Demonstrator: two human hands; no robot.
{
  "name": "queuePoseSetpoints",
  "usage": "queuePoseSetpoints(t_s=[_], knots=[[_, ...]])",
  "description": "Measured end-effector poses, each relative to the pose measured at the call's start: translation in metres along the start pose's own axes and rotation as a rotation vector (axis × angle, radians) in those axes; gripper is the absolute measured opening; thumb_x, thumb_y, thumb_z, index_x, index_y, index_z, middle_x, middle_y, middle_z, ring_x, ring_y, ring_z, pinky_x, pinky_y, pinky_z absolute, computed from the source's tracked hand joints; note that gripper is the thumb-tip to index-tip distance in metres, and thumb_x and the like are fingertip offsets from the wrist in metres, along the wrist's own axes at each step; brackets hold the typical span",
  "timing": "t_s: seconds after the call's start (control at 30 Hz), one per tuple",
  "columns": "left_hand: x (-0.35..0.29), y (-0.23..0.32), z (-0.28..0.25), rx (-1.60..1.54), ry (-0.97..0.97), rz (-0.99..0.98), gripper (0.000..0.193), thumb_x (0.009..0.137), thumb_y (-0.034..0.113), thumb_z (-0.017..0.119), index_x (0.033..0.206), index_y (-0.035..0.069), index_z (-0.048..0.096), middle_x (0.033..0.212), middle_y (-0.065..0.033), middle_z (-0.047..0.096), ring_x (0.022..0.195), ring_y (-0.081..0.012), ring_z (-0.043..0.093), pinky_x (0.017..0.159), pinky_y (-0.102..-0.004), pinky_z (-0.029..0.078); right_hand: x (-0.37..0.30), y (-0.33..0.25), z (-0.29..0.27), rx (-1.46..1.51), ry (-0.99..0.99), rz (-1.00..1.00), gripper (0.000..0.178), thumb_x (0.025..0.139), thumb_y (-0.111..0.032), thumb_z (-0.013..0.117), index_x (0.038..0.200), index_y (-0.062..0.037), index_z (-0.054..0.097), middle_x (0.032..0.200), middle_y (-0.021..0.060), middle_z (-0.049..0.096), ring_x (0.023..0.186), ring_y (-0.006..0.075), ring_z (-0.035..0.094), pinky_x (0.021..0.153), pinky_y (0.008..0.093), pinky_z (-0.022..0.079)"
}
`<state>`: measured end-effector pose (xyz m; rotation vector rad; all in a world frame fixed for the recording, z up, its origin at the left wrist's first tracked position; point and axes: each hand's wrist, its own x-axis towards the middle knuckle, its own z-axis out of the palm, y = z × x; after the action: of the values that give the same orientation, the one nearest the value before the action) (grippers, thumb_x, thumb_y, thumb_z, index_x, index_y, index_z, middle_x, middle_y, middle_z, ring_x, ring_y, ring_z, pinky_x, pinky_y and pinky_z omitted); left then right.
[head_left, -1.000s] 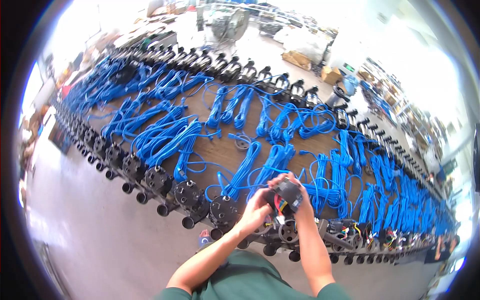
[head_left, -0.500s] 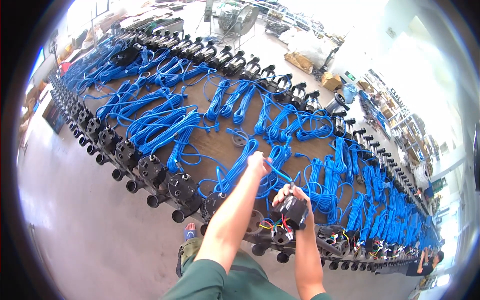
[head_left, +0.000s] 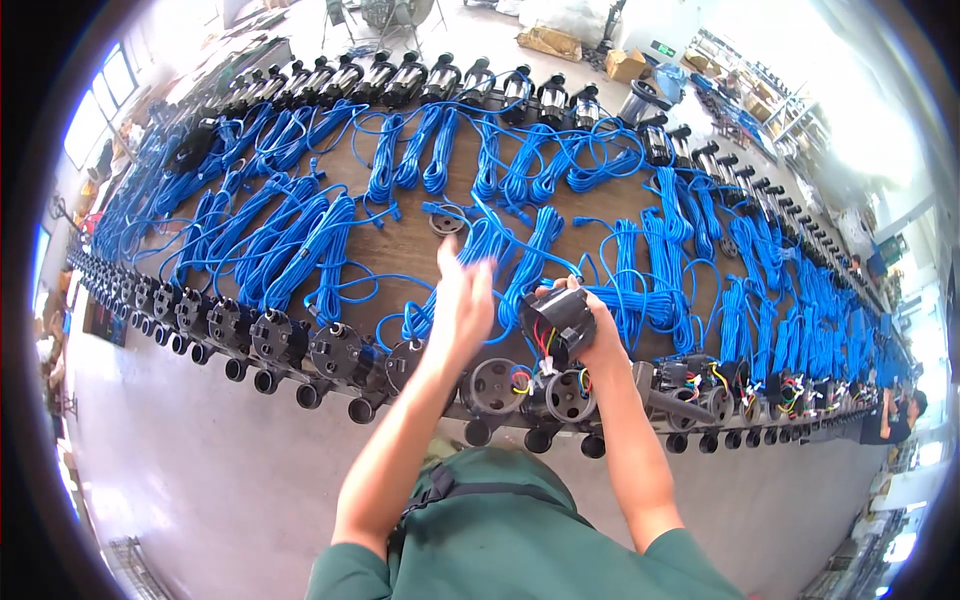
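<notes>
Head view — brown tabletop (head_left: 405,262), blue cables (head_left: 308,252), pale floor (head_left: 220,450), left hand (head_left: 465,303) spread, right hand (head_left: 604,342) gripping housing (head_left: 560,325)

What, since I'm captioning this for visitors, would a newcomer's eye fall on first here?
Blue cables spread across the brown table dominate. Black housings line its far and near edges in long rows. Just right of centre, the right hand grips a black part trailing coloured wires; the left hand, slightly blurred, is open to its left.
</notes>
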<state>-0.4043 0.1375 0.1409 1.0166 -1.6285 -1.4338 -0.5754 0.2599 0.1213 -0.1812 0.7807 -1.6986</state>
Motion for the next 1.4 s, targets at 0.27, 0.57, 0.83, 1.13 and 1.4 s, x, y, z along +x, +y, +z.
queuePoseSetpoints(t_s=[0.27, 0.57, 0.83, 1.13, 1.4], knots=[[-0.050, -0.050, -0.012, -0.495, -0.984, -0.532, 0.045, 0.097, 0.025, 0.068, 0.131, -0.006, 0.065, 0.117, -0.0103, 0.073, 0.113, -0.0198, 0.066, 0.102, -0.0355, 0.048, 0.020, 0.004, 0.006, -0.296, -0.149, 0.067, 0.031, 0.105, -0.036, 0.063, 0.103, -0.0053, 0.065, 0.106, 0.0178, 0.074, 0.098, 0.0299, 0.073, 0.089, 0.0425, 0.059], [-0.059, -0.009, -0.019, 0.149, -0.701, -0.257, 0.026, 0.082, 0.022, 0.080, 0.085, -0.004, 0.078, 0.063, -0.0028, 0.067, 0.058, -0.0124, 0.063, 0.060, -0.0278, 0.050, 0.004, 0.009, 0.013, -0.513, -0.243, 0.101, 0.034, 0.105, -0.038, 0.062, 0.101, -0.0047, 0.068, 0.103, 0.0151, 0.076, 0.089, 0.0206, 0.075, 0.081, 0.0362, 0.061], [-0.096, -0.095, 0.010, 0.349, -0.167, 0.252, 0.089, 0.056, 0.010, 0.092, 0.134, 0.003, 0.050, 0.130, -0.0201, 0.052, 0.128, -0.0429, 0.048, 0.108, -0.0486, 0.043, -0.008, 0.034, -0.001, -0.882, -0.076, -0.074, 0.030, 0.109, -0.025, 0.056, 0.101, -0.0002, 0.071, 0.098, 0.0109, 0.077, 0.086, 0.0144, 0.072, 0.082, 0.0297, 0.057], [-0.124, -0.100, 0.008, 0.513, 0.039, 0.129, 0.115, 0.058, 0.012, 0.095, 0.150, -0.005, 0.028, 0.149, -0.0282, 0.044, 0.135, -0.0473, 0.048, 0.110, -0.0534, 0.044, -0.006, 0.059, -0.008, -1.016, 0.040, -0.198, 0.028, 0.110, -0.022, 0.056, 0.101, 0.0013, 0.069, 0.099, 0.0106, 0.078, 0.087, 0.0124, 0.071, 0.082, 0.0283, 0.057], [-0.109, -0.078, 0.011, 0.666, -0.154, -0.190, 0.093, 0.076, 0.017, 0.078, 0.154, -0.006, 0.031, 0.153, -0.0350, 0.037, 0.133, -0.0496, 0.053, 0.107, -0.0506, 0.049, -0.020, 0.069, 0.001, -1.263, 0.180, -0.367, 0.033, 0.111, -0.023, 0.055, 0.101, 0.0028, 0.073, 0.096, 0.0073, 0.078, 0.081, 0.0103, 0.067, 0.076, 0.0268, 0.053]])
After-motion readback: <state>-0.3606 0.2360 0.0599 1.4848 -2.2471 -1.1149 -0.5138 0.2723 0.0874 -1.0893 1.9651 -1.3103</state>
